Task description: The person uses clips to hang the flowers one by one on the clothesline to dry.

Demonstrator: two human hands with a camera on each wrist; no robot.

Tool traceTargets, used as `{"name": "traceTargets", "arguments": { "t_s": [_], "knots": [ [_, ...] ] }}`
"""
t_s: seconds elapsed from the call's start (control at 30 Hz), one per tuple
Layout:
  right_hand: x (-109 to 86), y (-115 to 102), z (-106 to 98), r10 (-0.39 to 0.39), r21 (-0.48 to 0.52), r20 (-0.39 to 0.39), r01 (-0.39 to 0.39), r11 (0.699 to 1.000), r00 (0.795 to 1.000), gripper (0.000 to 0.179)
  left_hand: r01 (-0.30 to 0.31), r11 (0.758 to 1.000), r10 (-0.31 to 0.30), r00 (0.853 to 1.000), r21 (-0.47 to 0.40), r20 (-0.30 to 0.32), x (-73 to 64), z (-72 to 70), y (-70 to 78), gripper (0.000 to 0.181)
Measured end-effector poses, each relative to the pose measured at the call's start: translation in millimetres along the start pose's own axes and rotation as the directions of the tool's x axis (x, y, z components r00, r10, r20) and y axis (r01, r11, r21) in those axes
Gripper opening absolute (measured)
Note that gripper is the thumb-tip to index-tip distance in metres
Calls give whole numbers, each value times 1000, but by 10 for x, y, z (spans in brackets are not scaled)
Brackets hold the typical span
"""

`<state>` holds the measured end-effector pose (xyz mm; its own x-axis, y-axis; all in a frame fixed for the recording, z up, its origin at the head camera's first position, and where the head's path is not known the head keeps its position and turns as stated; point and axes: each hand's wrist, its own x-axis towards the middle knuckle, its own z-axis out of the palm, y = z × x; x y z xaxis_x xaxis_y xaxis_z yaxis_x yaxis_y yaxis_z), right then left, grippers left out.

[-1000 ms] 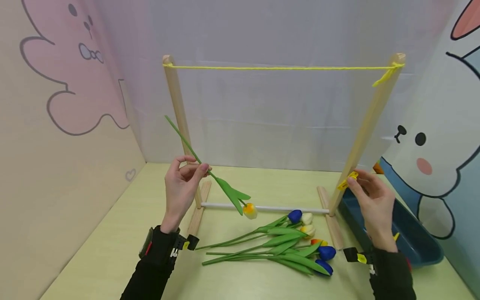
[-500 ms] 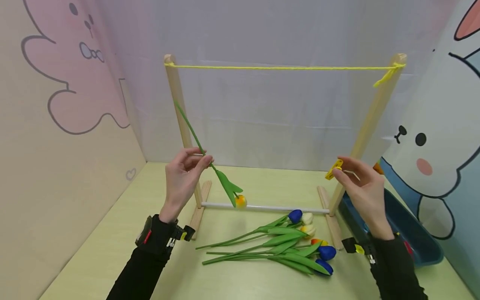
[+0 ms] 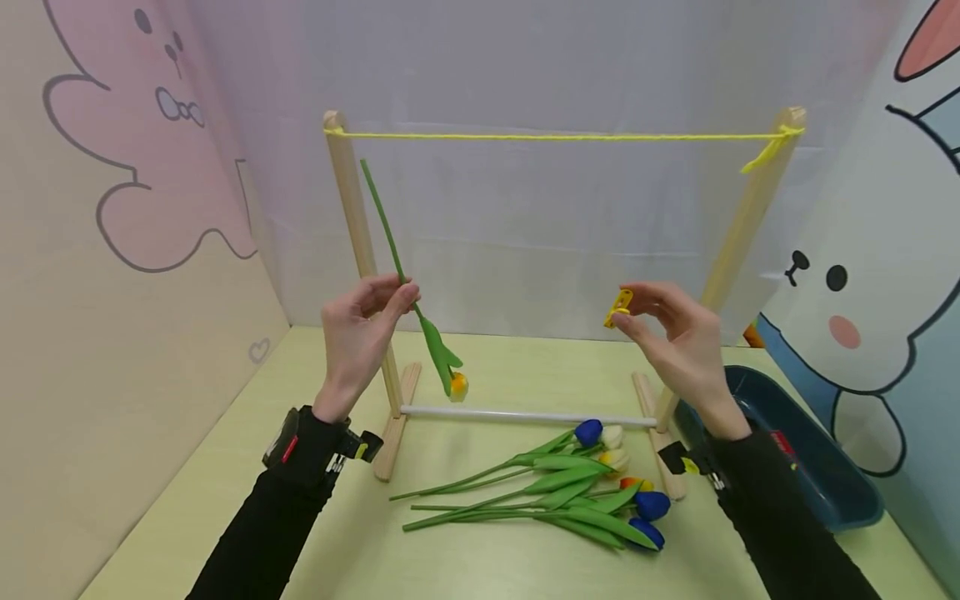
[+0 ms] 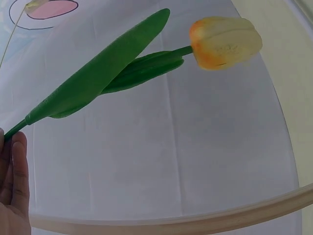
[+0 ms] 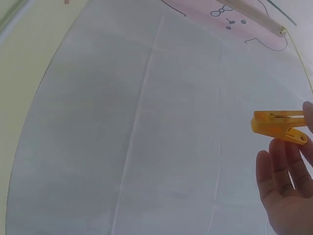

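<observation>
My left hand (image 3: 362, 333) pinches the green stem of an artificial tulip (image 3: 433, 346) between thumb and fingers. Its yellow-orange bloom (image 4: 226, 43) points down, and the bare stem end rises to just under the yellow string (image 3: 555, 136). On the right, thumb and fingertips of my right hand (image 3: 678, 337) pinch a yellow clothespin (image 3: 618, 308). The right wrist view shows that clothespin (image 5: 279, 125) from the side, partly covered by the fingers. Both hands are raised in front of the wooden frame, below the string.
Wooden posts (image 3: 348, 192) carry the string, joined low down by a white rod (image 3: 525, 414). Several more tulips (image 3: 555, 483) with blue, white and orange-red blooms lie on the table (image 3: 225, 508). A dark blue bin (image 3: 840, 492) stands behind the right forearm.
My left hand has risen, and the tulip has turned more upright, its stem end nearing the string. My right hand has moved up and left with the clothespin, away from the right post.
</observation>
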<state>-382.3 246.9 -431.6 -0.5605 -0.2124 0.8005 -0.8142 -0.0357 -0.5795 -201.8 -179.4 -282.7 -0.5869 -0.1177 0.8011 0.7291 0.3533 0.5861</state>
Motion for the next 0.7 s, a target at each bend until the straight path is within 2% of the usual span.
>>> {"name": "traceTargets", "arguments": {
  "t_s": [0.03,0.07,0.13,0.17,0.23,0.27,0.3,0.37,0.4,0.5,0.7],
  "knots": [
    [102,-280,134,-29,5,7,29,1000,1000,58,-1,1000,1,1000,3,-4,20,0,-2,16],
    [173,-346,189,-71,21,16,70,997,997,59,0,1000,0,1000,7,-9,40,0,-2,16],
    [364,-892,439,-131,17,34,131,991,991,52,4,1000,-3,1000,16,-18,79,4,2,16],
    [442,-977,497,-166,21,51,165,986,985,51,5,1000,-5,1000,20,-22,97,6,3,16],
    [614,-1503,732,-230,-5,74,231,973,970,46,5,1000,-4,1000,30,-30,131,12,8,16],
    [650,-1500,748,-244,-31,84,247,968,966,48,2,999,-1,1000,37,-31,145,13,13,16],
    [718,-1726,841,-254,-76,95,262,962,962,42,-1,999,2,999,41,-33,158,15,14,16],
    [794,-1813,903,-284,-139,111,297,945,953,40,-12,999,14,999,48,-38,183,15,12,15],
    [850,-2064,1002,-292,-179,108,308,935,950,37,-17,998,19,999,53,-41,194,14,9,15],
    [970,-2257,1103,-313,-233,110,331,914,943,33,-30,997,34,998,74,-54,225,12,-8,15],
    [1179,-2288,1201,-333,-233,129,355,905,934,35,-31,995,38,997,99,-67,286,18,-40,14]
  ]
}}
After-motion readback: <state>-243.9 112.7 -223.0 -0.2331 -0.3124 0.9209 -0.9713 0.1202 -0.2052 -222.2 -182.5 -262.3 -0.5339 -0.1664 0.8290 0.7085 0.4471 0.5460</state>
